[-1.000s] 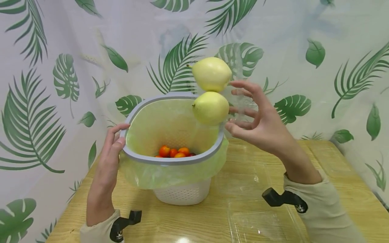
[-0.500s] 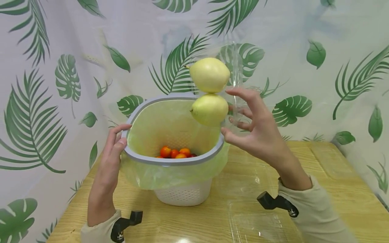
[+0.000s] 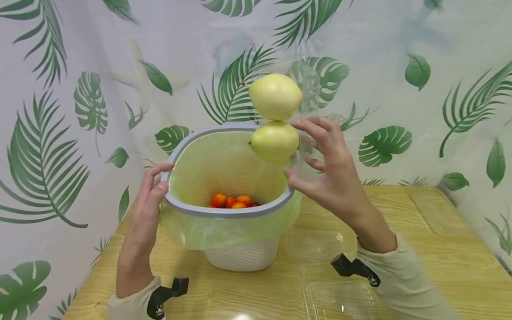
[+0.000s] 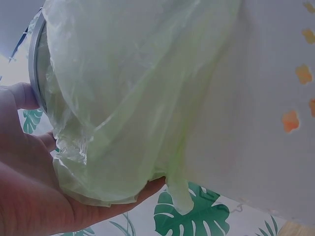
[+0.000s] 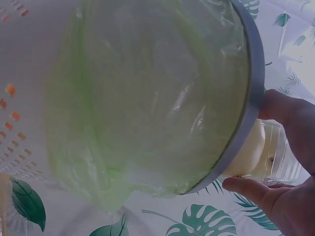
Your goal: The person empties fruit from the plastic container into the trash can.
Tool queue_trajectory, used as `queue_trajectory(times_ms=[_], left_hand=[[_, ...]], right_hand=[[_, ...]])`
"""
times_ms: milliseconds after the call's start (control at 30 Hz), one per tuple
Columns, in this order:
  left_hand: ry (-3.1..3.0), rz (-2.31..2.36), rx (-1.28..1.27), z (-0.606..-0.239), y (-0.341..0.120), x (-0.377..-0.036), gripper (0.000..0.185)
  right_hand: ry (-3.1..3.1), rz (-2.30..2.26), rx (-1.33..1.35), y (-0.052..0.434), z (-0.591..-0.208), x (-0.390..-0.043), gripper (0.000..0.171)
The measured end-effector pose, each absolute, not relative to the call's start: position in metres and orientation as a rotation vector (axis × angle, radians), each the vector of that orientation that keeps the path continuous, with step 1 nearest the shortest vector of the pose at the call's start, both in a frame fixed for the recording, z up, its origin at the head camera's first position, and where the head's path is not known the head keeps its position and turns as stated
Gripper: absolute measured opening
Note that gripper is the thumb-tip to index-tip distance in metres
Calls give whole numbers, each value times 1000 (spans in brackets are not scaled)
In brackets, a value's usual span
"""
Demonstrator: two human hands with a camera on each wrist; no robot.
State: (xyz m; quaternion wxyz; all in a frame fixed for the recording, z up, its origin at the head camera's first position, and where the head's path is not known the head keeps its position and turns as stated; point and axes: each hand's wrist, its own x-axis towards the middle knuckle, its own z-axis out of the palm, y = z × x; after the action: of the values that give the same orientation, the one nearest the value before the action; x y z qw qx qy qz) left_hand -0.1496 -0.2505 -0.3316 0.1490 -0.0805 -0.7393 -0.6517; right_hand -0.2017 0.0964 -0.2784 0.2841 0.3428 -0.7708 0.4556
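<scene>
Seen from the head camera, a person's right hand (image 3: pixel 326 166) holds a clear plastic box (image 3: pixel 306 95) upright above the far right corner of a white basket (image 3: pixel 240 255), thumb and fingers curled round the box's lower end; two pale yellow pears (image 3: pixel 275 118) sit stacked inside it, one on top of the other, level with and above the basket's grey rim (image 3: pixel 224 211). No writing or label can be read on the box, the basket or anything else in view. The left hand (image 3: pixel 146 209) grips the rim at its left side, fingers hooked over the top edge, wrist low over the wooden table (image 3: pixel 440 249). A pale green bag (image 3: pixel 228 229) lines the basket and folds down over its outside, and a few small orange tomatoes (image 3: pixel 232 201) lie at the bottom. A leaf-print cloth (image 3: pixel 60 111) hangs behind. From the left wrist camera, the left hand (image 4: pixel 34 196) cups the bag's (image 4: pixel 138 98) folded edge, thumb against the grey rim (image 4: pixel 35 64). From the right wrist camera, the right hand (image 5: pixel 285 162) pinches the clear box (image 5: pixel 268 152) just outside the grey rim (image 5: pixel 246 118), with the green bag (image 5: pixel 147 98) filling the frame beside it.
</scene>
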Motion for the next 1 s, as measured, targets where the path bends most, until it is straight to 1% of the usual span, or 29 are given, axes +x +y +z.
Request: queue_trajectory(times_ms=[367,1000], left_hand=[[-2123,-1861,-259,-331,-250,-153,39],[-2133,-1853,-237,-333,-252,-152,39]], right_hand=[[-1994,1147,908,91,-284,-204,84],[-1965,1061,903,87,-286,-206,79]])
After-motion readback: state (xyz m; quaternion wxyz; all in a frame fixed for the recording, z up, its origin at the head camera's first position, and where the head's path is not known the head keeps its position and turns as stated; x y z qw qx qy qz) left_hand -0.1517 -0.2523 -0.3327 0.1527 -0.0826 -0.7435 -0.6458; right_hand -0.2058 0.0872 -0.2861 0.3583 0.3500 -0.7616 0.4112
